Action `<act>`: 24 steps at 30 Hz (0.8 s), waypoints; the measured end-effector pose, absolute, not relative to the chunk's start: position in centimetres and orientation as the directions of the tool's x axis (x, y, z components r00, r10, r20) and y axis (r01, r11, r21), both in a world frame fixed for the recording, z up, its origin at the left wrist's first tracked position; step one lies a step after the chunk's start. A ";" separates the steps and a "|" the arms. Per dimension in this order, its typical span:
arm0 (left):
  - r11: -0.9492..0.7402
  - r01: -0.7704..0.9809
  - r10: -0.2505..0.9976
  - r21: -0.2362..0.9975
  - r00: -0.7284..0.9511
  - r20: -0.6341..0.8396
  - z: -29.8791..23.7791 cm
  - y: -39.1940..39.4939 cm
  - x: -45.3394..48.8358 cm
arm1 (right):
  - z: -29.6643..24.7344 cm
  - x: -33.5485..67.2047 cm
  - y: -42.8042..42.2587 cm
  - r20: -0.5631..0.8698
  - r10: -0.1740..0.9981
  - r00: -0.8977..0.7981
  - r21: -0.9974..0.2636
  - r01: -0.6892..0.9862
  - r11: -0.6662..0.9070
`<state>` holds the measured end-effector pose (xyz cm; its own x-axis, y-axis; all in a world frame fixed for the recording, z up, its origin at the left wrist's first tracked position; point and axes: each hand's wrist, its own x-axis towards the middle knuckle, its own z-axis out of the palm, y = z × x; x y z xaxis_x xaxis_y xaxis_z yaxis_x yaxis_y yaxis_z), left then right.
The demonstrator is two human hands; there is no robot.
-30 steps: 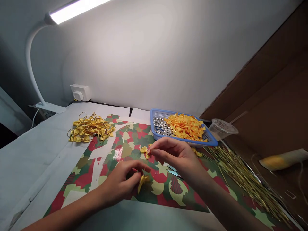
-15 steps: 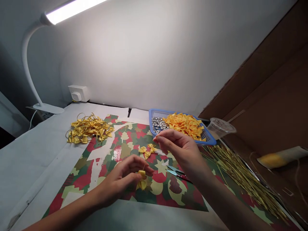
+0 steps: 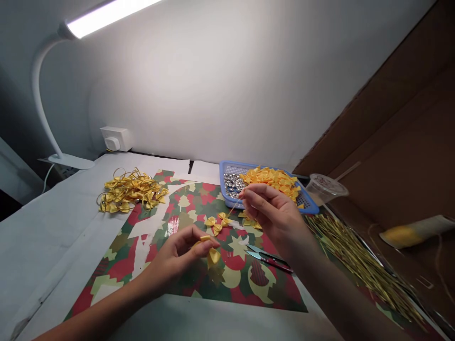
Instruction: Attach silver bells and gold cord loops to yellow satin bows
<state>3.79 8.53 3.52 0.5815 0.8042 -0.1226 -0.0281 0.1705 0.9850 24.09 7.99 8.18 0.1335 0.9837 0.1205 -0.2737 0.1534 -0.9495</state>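
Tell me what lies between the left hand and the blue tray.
Small yellow bows on the patterned paper, seen in the head view.

A makeshift craft bench (image 3: 53, 222): white desk lamp (image 3: 37, 90), wall socket (image 3: 115, 139), patterned paper covering (image 3: 106, 279), blue tray (image 3: 223, 182) of ribbon bows (image 3: 272, 182).

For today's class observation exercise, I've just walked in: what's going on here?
A person is working with bare hands over a patterned paper mat. The left hand holds a yellow satin bow, while the right hand pinches a thin gold wire. Loose bows lie on the mat near red-handled snips. A blue tray holds more bows and silver pieces.
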 end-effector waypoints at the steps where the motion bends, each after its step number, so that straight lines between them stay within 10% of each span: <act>1: 0.147 -0.015 0.823 0.989 0.557 -0.114 3.6 8.7 3.8 | 8.2 24.1 8.1 0.110 0.985 0.135 -0.936 -0.320 0.149; 12: 0.237 -0.121 0.810 0.964 0.572 -0.128 3.4 8.9 3.9 | 8.4 24.2 8.2 -0.081 0.997 0.017 -0.823 -0.565 -0.057; 24: -0.104 -0.239 0.788 0.965 0.572 0.227 4.0 8.1 3.3 | 10.5 24.6 5.6 0.106 0.937 -0.333 -0.988 0.074 0.138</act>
<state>3.34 8.07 3.98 0.5725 0.7880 0.2266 -0.2389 -0.1041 0.9654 24.61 5.55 10.47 -0.3331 0.9369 0.1062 0.0741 0.1383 -0.9876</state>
